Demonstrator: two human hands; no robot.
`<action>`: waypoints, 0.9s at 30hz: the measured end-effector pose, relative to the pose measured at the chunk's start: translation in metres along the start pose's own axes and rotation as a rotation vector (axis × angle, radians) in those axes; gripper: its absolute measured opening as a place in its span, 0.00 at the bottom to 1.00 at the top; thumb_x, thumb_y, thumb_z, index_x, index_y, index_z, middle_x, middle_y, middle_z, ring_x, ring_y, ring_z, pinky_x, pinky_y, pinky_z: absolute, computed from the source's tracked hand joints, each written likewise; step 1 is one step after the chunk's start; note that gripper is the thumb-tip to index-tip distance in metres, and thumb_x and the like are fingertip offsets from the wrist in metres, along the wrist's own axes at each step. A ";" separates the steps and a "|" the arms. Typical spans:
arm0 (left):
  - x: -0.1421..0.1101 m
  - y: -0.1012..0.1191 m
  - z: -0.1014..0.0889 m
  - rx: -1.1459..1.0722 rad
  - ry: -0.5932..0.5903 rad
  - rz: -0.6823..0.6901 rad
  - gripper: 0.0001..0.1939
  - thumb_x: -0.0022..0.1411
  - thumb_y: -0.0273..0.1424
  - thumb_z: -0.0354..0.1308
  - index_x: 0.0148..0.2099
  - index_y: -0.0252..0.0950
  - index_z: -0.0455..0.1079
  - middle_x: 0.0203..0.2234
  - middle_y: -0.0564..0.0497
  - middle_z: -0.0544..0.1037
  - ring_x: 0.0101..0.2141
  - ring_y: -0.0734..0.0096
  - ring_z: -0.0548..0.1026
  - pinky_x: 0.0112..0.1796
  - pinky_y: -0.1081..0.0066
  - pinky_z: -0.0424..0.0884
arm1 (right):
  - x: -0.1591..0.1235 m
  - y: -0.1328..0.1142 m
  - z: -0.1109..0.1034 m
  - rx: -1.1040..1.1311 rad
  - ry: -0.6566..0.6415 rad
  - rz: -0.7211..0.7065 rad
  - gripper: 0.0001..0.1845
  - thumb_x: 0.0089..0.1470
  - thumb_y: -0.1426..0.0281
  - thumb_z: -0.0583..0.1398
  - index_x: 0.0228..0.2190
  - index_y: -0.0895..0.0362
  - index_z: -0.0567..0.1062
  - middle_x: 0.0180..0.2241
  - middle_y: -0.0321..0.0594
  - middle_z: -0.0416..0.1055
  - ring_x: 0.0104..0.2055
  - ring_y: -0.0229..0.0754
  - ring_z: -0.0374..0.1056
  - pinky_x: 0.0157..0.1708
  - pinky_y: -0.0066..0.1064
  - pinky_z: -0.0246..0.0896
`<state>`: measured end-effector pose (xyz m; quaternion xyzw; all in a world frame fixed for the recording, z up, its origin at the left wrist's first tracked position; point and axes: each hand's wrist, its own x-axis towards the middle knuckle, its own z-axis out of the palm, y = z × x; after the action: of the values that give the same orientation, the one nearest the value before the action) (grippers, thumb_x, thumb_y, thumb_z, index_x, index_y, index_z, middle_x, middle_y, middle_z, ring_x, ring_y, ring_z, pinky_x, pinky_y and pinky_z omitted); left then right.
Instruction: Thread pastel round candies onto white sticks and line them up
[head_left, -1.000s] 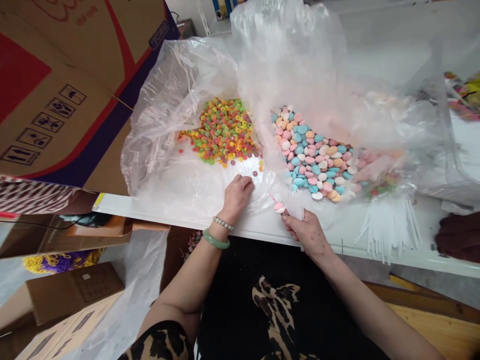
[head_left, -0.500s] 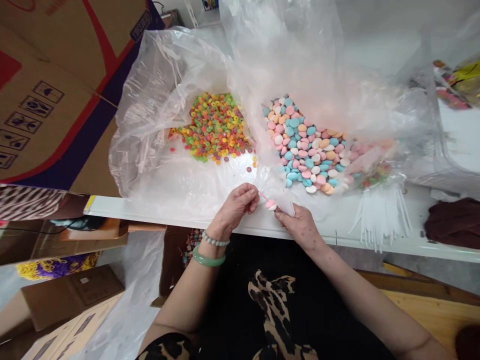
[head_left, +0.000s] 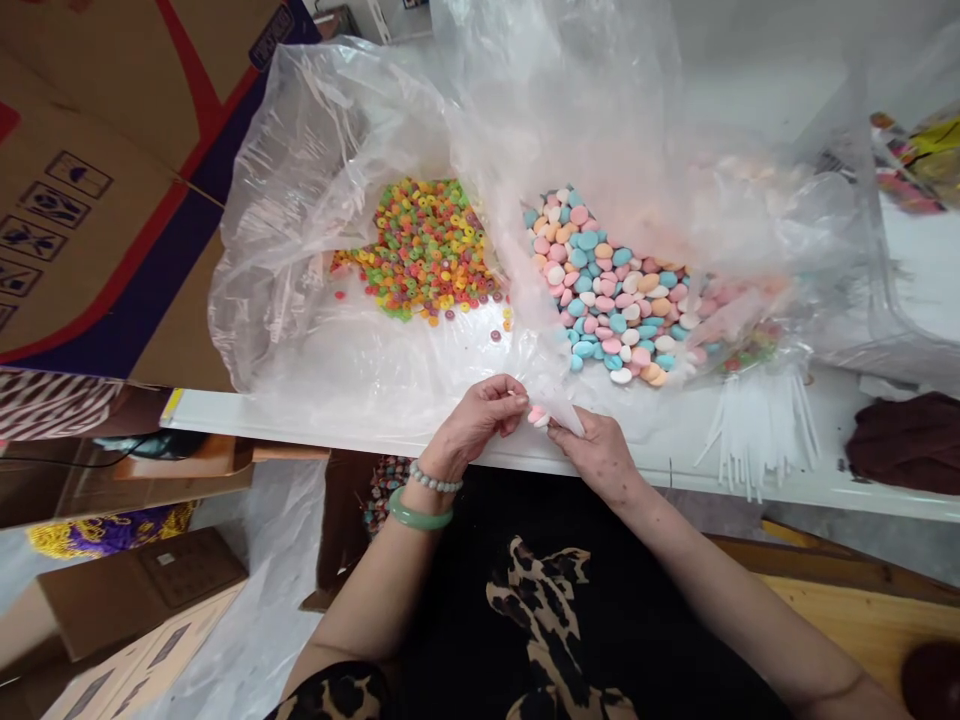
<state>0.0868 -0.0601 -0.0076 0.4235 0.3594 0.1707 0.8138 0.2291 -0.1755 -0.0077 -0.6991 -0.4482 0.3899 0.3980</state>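
Observation:
My left hand (head_left: 489,415) has its thumb and fingers pinched together near the table's front edge; whatever sits at the fingertips is too small to make out. Just to its right, my right hand (head_left: 598,452) grips pink and white oval pieces (head_left: 537,416) that look like beads or candies. A flat, whitish translucent strip (head_left: 564,412) sticks up from the same hand. Beyond my hands, a heap of pastel oval pieces (head_left: 611,290) lies in clear plastic. Left of that heap is a pile of small colourful rings (head_left: 435,250), a few of them loose in front.
Clear plastic bags (head_left: 300,180) cover much of the white table (head_left: 247,415). A large printed carton (head_left: 90,200) stands at left. Thin white strips (head_left: 761,430) hang in a bundle at right, beside a dark brown cloth (head_left: 904,445). Below left sits an open cardboard box (head_left: 142,590).
My left hand has shifted slightly right and down, closer to the oval pieces. The thin pink strand between the hands no longer shows. The whitish strip in my right hand is more visible.

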 end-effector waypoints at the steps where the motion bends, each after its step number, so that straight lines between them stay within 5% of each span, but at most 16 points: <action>1: 0.001 -0.003 0.004 -0.012 0.001 -0.016 0.16 0.48 0.35 0.70 0.30 0.33 0.66 0.19 0.56 0.70 0.16 0.84 0.61 0.18 0.79 0.50 | 0.001 -0.002 0.001 -0.014 0.025 -0.023 0.09 0.52 0.65 0.57 0.29 0.54 0.76 0.24 0.33 0.71 0.29 0.40 0.65 0.31 0.29 0.56; 5: 0.000 -0.008 0.022 -0.112 0.065 -0.013 0.19 0.46 0.40 0.70 0.28 0.32 0.67 0.19 0.57 0.66 0.15 0.88 0.55 0.17 0.78 0.47 | 0.007 -0.006 0.005 0.066 0.131 0.017 0.11 0.52 0.62 0.59 0.24 0.56 0.73 0.21 0.35 0.68 0.24 0.39 0.62 0.26 0.29 0.54; 9: 0.002 0.014 0.021 0.104 0.191 0.053 0.22 0.52 0.47 0.64 0.41 0.33 0.74 0.20 0.57 0.66 0.15 0.85 0.55 0.17 0.76 0.48 | 0.015 0.000 0.002 0.417 0.163 0.253 0.14 0.46 0.59 0.64 0.23 0.56 0.70 0.17 0.32 0.64 0.16 0.34 0.54 0.16 0.27 0.47; 11: 0.011 0.031 0.005 0.362 0.377 0.178 0.20 0.54 0.43 0.63 0.44 0.36 0.74 0.22 0.56 0.69 0.17 0.82 0.58 0.20 0.75 0.54 | 0.017 0.003 0.000 0.534 0.209 0.313 0.14 0.43 0.60 0.65 0.26 0.57 0.70 0.16 0.31 0.64 0.15 0.32 0.52 0.13 0.26 0.44; 15: 0.045 0.059 -0.050 1.092 0.775 0.377 0.07 0.58 0.28 0.55 0.34 0.38 0.75 0.29 0.49 0.74 0.32 0.67 0.69 0.33 0.69 0.63 | 0.016 0.004 0.000 0.585 0.192 0.348 0.14 0.42 0.61 0.66 0.24 0.58 0.70 0.16 0.31 0.63 0.15 0.31 0.52 0.12 0.25 0.45; 18: 0.063 0.070 -0.086 1.345 0.882 0.323 0.10 0.61 0.27 0.51 0.36 0.37 0.75 0.34 0.44 0.74 0.37 0.61 0.70 0.36 0.65 0.63 | 0.016 0.004 0.001 0.600 0.185 0.363 0.13 0.42 0.62 0.66 0.24 0.58 0.70 0.16 0.30 0.63 0.14 0.30 0.52 0.11 0.24 0.44; 20: 0.067 0.071 -0.093 1.402 0.868 0.315 0.09 0.61 0.30 0.52 0.37 0.37 0.74 0.35 0.43 0.73 0.37 0.60 0.70 0.37 0.65 0.64 | 0.016 0.005 -0.001 0.635 0.190 0.358 0.13 0.42 0.63 0.66 0.25 0.58 0.71 0.15 0.30 0.63 0.14 0.30 0.52 0.11 0.24 0.44; 22: 0.066 0.068 -0.083 1.431 0.847 0.361 0.09 0.61 0.31 0.53 0.39 0.37 0.74 0.36 0.43 0.73 0.39 0.59 0.70 0.38 0.65 0.64 | 0.016 0.006 -0.006 0.677 0.228 0.333 0.13 0.43 0.63 0.66 0.25 0.59 0.71 0.16 0.30 0.63 0.14 0.30 0.52 0.11 0.24 0.44; 25: 0.059 0.054 -0.037 1.415 0.810 0.528 0.12 0.62 0.28 0.51 0.45 0.39 0.73 0.40 0.44 0.72 0.42 0.60 0.70 0.41 0.65 0.65 | 0.018 0.007 -0.022 0.709 0.401 0.256 0.12 0.44 0.64 0.66 0.24 0.59 0.71 0.16 0.31 0.63 0.14 0.30 0.52 0.11 0.24 0.45; 27: 0.055 0.040 0.002 1.381 0.544 0.627 0.12 0.64 0.28 0.49 0.44 0.39 0.73 0.36 0.46 0.72 0.39 0.64 0.70 0.40 0.67 0.65 | 0.019 0.006 -0.034 0.718 0.536 0.201 0.11 0.45 0.66 0.65 0.25 0.59 0.71 0.16 0.31 0.63 0.15 0.30 0.53 0.11 0.24 0.45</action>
<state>0.1274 -0.0057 0.0017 0.8558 0.4338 0.2277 0.1661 0.2668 -0.1660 -0.0039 -0.6332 -0.0958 0.3626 0.6770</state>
